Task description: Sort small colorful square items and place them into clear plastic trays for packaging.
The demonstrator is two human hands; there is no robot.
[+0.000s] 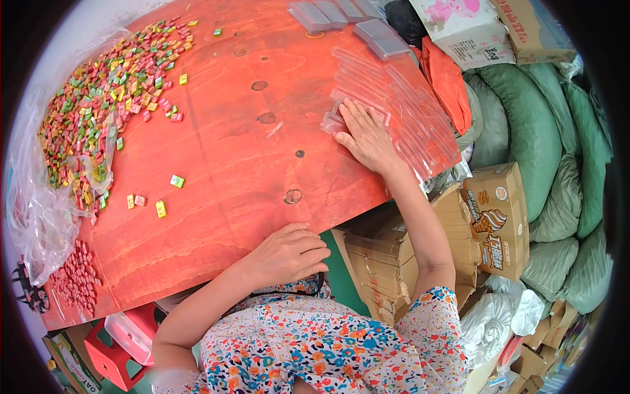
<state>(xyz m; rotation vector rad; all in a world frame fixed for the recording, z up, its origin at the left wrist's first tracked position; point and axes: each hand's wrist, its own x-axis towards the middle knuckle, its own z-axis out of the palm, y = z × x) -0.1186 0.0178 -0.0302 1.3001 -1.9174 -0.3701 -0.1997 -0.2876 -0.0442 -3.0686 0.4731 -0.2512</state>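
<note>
My right hand (369, 138) lies palm down with its fingers stretched out, over the near-left end of a spread of long clear plastic cases (394, 98). The thumb points left and rests beside the end of one case. Nothing shows gripped in this hand. My left hand (289, 253) is at the table's near edge, its fingers loosely curled together and nothing visible in them; its palm is hidden. Left of my hands, a few small wrapped packets, among them a yellow packet (161, 209) and a green packet (177, 180), sit apart on the red table (216, 164).
A big heap of red, yellow and green packets (98, 111) covers the far left, beside a crumpled clear bag (39, 210). Red packets (75, 279) pile at the near left corner. Clear boxes (380, 39) stand far right. Cartons (495, 217) and green sacks (531, 131) crowd the right.
</note>
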